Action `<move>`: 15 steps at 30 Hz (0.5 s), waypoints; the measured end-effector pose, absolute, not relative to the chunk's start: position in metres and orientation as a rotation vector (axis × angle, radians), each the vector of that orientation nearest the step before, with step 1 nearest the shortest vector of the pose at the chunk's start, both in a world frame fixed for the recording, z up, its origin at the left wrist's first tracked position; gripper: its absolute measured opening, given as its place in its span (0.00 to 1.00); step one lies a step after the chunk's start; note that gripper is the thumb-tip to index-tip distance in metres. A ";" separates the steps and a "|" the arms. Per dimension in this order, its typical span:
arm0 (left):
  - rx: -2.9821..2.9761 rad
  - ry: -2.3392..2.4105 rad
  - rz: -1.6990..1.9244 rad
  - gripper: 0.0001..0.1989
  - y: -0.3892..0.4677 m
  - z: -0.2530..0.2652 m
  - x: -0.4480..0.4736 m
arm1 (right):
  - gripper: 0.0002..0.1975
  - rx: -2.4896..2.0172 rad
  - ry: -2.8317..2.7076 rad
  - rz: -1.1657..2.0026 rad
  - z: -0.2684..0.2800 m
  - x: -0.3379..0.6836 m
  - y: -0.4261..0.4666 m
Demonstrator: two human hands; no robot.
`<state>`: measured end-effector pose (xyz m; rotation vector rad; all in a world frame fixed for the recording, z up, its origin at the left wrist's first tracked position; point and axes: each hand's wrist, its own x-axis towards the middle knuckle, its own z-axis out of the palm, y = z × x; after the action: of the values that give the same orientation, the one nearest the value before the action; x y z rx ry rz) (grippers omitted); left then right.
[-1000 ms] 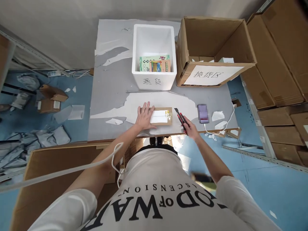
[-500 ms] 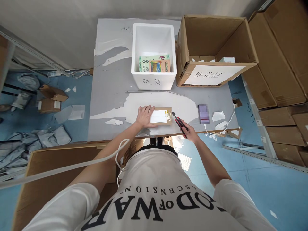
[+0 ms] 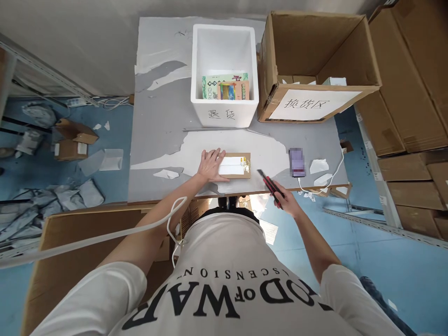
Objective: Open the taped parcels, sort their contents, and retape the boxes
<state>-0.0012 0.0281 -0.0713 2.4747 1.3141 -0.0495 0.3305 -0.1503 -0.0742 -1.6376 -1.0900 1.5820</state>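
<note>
A small cardboard box point(image 3: 244, 175) with a white label and clear tape at its right end lies flat near the table's front edge. My left hand point(image 3: 210, 166) grips its left end, fingers over the top and thumb along the near side. In my right hand point(image 3: 287, 201) is a black and red utility knife point(image 3: 271, 185). Its tip points up and left toward the box, with a gap between them. Over the front edge of the table, the right hand stays apart from the box.
Behind the box stand a white foam bin point(image 3: 224, 114) holding books and a large open carton point(image 3: 320, 112). A phone point(image 3: 297, 162) on a white cable and paper scraps point(image 3: 319, 165) lie at the right of the table point(image 3: 159, 112). A white tube point(image 3: 115, 235) crosses my left arm.
My right hand has drawn the knife away from the box, to the right and nearer my body. My left hand keeps its place on the box. The view has shifted slightly.
</note>
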 end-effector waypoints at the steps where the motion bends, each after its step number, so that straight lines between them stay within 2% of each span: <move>1: 2.455 1.299 -0.043 0.60 0.030 -0.071 -0.002 | 0.38 -1.643 -1.015 1.504 -0.077 0.326 -0.149; 3: 2.379 1.271 0.026 0.57 0.035 -0.070 -0.007 | 0.38 -1.626 -0.852 1.394 -0.082 0.308 -0.142; 8: 1.935 1.470 0.442 0.39 0.051 -0.084 -0.035 | 0.26 -1.523 -0.581 1.374 -0.096 0.246 -0.112; 11: 1.519 1.473 0.521 0.36 0.054 -0.099 -0.049 | 0.23 -1.501 -0.588 1.452 -0.097 0.226 -0.103; 15: 1.242 1.411 0.591 0.32 0.047 -0.111 -0.056 | 0.24 -1.492 -0.608 1.463 -0.099 0.226 -0.093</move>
<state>-0.0560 0.0474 -0.1105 1.2423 1.4113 0.5910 0.2258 -0.0932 -0.0990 -1.4923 -0.6079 1.4627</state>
